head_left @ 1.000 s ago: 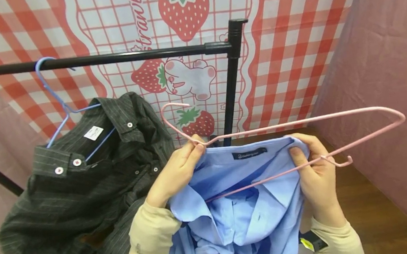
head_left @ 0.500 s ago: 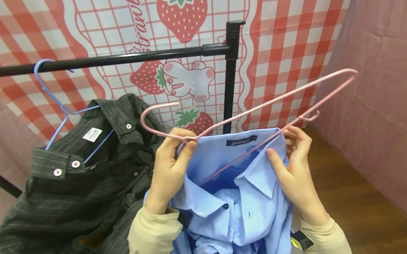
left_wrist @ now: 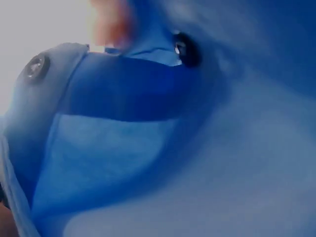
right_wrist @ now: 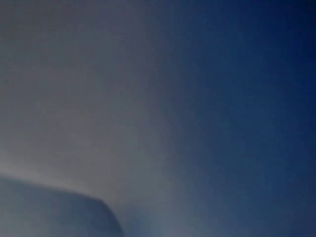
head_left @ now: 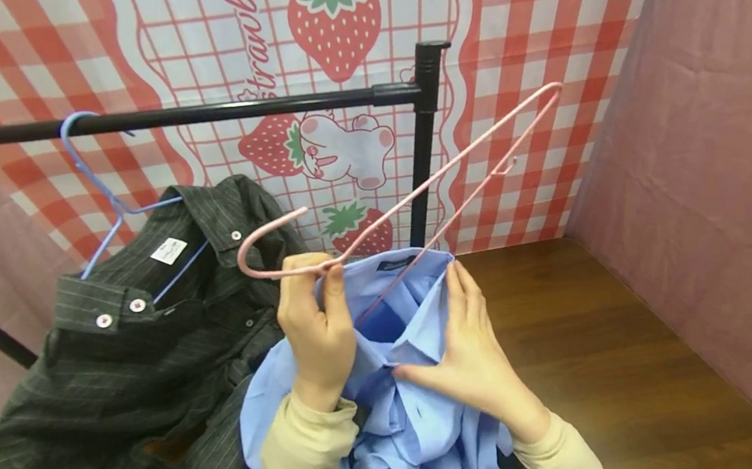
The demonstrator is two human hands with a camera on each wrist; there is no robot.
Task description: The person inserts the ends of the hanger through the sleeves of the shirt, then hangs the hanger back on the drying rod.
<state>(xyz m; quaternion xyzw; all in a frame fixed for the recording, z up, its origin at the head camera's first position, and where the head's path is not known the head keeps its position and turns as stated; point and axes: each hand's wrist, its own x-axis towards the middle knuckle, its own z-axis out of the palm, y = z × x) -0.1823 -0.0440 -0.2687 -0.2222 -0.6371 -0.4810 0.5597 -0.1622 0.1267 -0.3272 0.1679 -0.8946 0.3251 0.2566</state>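
My left hand [head_left: 316, 323] pinches the neck of a pink wire hanger [head_left: 426, 185] between thumb and fingers, right at the collar of a light blue shirt [head_left: 428, 418]. The hanger's left side drops inside the collar; its right end rises free, up to the right. My right hand [head_left: 479, 360] lies along the collar's right side, fingers fairly straight at its edge and thumb stretched across to the front. Up close, the left wrist view shows blue cloth with a dark button [left_wrist: 37, 68] and a blurred fingertip [left_wrist: 112, 22]. Blurred cloth [right_wrist: 222, 123] fills the right wrist view.
A dark striped shirt [head_left: 158, 376] hangs on a blue hanger [head_left: 94, 175] from the black rail [head_left: 235, 110] at left. The rack's post [head_left: 423, 147] stands behind the pink hanger. Wooden floor [head_left: 599, 364] lies at right, beside a pink curtain [head_left: 704, 180].
The pink hanger has moved left, its right end swinging upward. My right hand has moved left with the collar, which has narrowed; its thumb now stretches to the collar's front.
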